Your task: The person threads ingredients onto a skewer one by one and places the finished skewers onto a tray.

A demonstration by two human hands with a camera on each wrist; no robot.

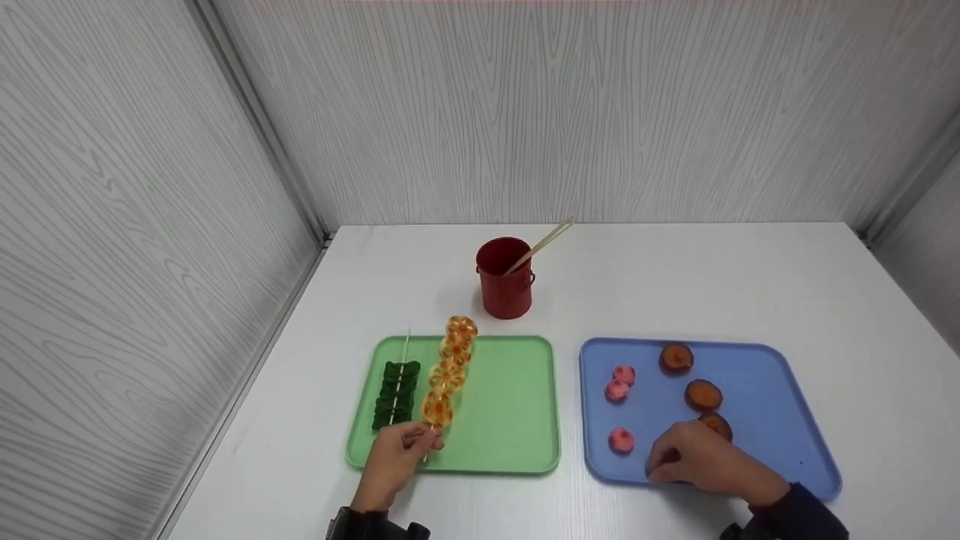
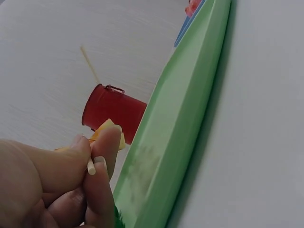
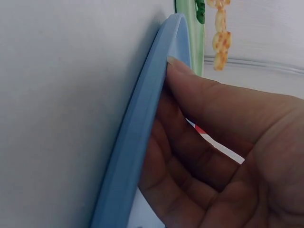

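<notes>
My left hand [image 1: 397, 457] pinches the bare lower end of a lotus root skewer [image 1: 447, 375], strung with round orange-yellow slices, tilted over the green tray [image 1: 517, 405]. In the left wrist view, thumb and fingers meet around the stick's end [image 2: 91, 167]. To its left, a skewer of dark green leafy pieces [image 1: 396, 394] lies on the tray. My right hand [image 1: 697, 457] is at the near edge of the blue tray [image 1: 780, 420], fingers loosely curled inside the rim. Its thumb tip [image 3: 176, 65] is against the rim; nothing shows in its grasp, though its fingertips are partly hidden.
Three pink pieces [image 1: 617, 390] and three brown mushroom-like rounds [image 1: 703, 394] lie on the blue tray. Behind the green tray stands a red bucket [image 1: 506, 289] with thin sticks [image 1: 551, 234] leaning out rightward. Grey wood-grain panels [image 1: 585, 112] enclose the white table [image 1: 697, 281].
</notes>
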